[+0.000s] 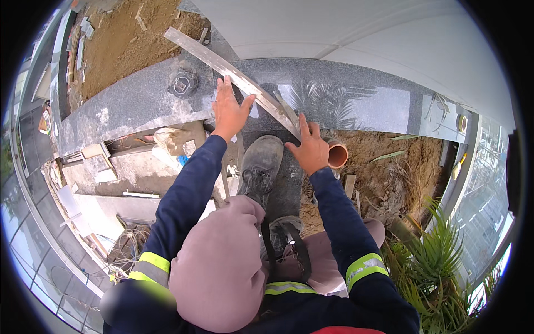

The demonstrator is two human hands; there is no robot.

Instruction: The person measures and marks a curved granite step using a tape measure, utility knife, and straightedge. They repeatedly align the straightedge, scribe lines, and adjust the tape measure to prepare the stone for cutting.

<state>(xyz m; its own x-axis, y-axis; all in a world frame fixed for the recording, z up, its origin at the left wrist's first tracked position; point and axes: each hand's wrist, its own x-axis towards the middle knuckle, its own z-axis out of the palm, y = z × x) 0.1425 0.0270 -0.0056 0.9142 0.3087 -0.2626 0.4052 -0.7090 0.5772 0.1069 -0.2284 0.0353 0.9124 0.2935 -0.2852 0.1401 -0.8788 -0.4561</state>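
A long, pale, dust-smeared straight bar (222,68) lies slantwise across the dark polished stone slabs (261,69), its far end over bare soil at the upper left. Against the bar's near edge rests my left hand (231,110), fingers stretched out and thumb apart. My right hand (311,147) is at the bar's near right end, thumb and fingers spread and touching or very close to it. A thin short strip (285,104) lies just beyond that end. Between my hands, my dusty shoe (260,164) stands on a stone strip.
A round dark cap or tool (182,84) sits on the slab left of my left hand. An orange pipe mouth (337,155) rises from the soil beside my right hand. Offcuts (105,172) and a pale bag (169,139) lie left; a spiky plant (434,267) grows at lower right.
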